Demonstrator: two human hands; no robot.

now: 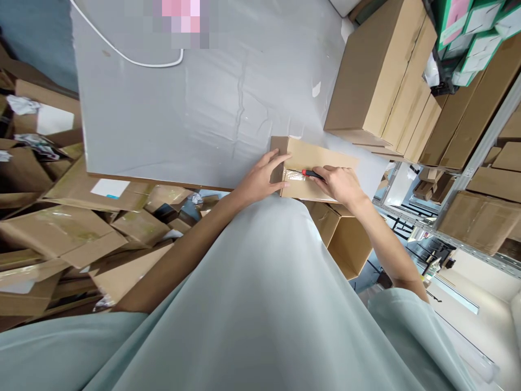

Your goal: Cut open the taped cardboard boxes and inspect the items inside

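Observation:
A small brown cardboard box (321,155) lies at the near edge of the grey table, close to my body. Clear tape (294,175) shines along the seam on its top. My right hand (338,183) is closed around a utility knife (310,174) with a red and black handle. The knife's tip end points left, over the tape. My left hand (266,176) rests against the left end of the box, fingers spread, with the fingertips on its edge. Whether the blade cuts into the tape is too small to tell.
The grey table (163,119) stretches away, with a white cable (142,64) at its far left. Large cartons (366,76) stand on the right. Used boxes (61,231) pile up on the floor at left. An open carton (350,244) sits below the table edge, beside metal shelving (472,163).

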